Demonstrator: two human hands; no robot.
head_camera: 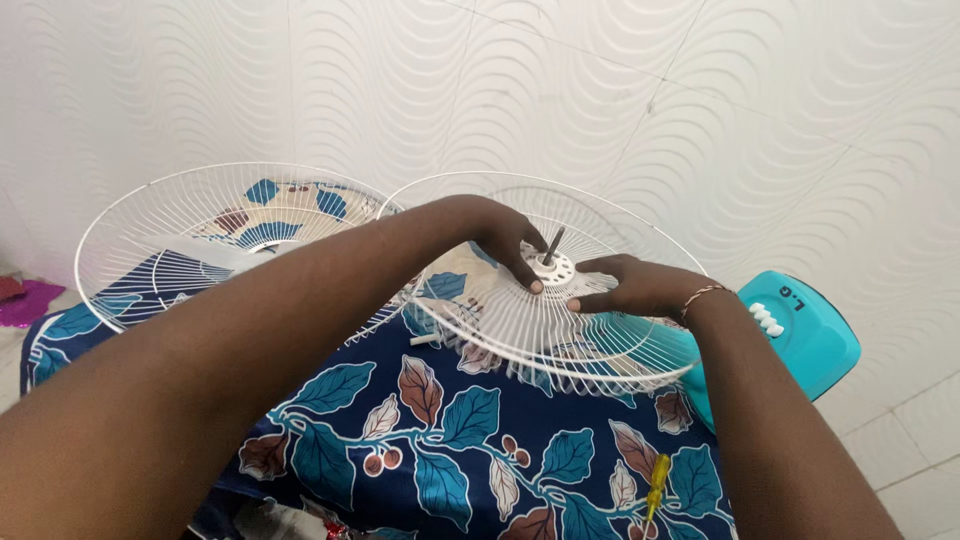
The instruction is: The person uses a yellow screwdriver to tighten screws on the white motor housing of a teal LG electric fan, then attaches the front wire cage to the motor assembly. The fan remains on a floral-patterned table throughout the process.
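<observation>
Both hands, left hand (pixel 510 245) and right hand (pixel 625 288), are pinching fingers on the rear fan guard (pixel 520 330) hub at centre frame; the front guard (pixel 180 250) is lying at upper left.

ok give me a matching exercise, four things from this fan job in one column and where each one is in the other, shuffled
Things:
1. left hand
2. right hand
3. screwdriver
4. second fan grille

Places:
A. lying on the leaf-print cloth, near the bottom edge
B. fingers on the white hub from the left of the metal shaft
C. lying far left, beside the grille being worked on
D. fingers on the grille just right of the hub, by the teal fan body

Pairs: 1-B, 2-D, 3-A, 4-C
</observation>
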